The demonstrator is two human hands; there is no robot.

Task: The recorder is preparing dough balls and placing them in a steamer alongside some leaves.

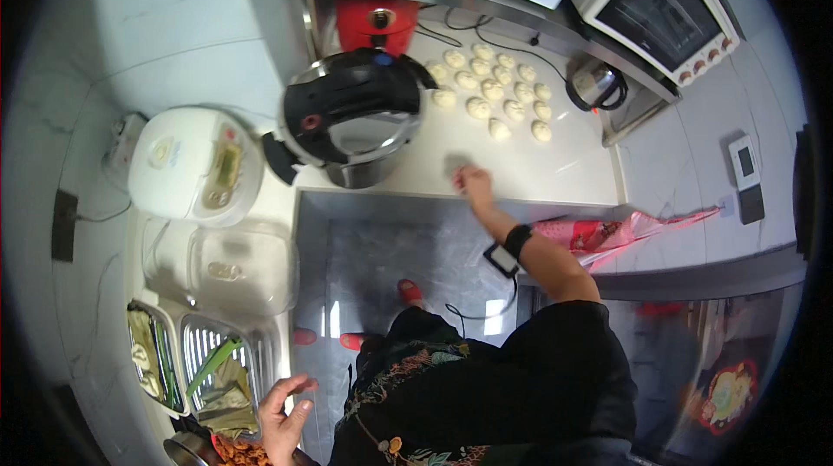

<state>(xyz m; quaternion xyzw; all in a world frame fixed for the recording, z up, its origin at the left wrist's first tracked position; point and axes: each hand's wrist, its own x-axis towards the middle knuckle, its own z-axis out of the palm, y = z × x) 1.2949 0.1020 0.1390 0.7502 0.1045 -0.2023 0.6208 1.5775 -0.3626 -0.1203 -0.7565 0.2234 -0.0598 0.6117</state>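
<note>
My right hand (pixel 475 184) is over the front edge of the white countertop (pixel 416 166), fingers curled and blurred, so I cannot tell whether anything is in it. Beyond it several pale pleated buns (pixel 492 89) sit in loose rows on the counter. To its left stands a large pressure cooker (pixel 356 105) with a black lid. My left hand (pixel 285 414) hovers at the lower left with its fingers apart and nothing in them. Beside it are a clear tray (pixel 263 342) with green leaves (pixel 213 362) and a dish of reddish-brown food (pixel 241 451), partly hidden by the hand.
A white rice cooker (pixel 189 163) and a clear plastic container (pixel 241 271) line the left counter. An electric kettle (pixel 593 85) stands at the back right, below a toaster oven (pixel 664 10) on a metal shelf. A pink plastic bag (pixel 592 235) hangs at the right.
</note>
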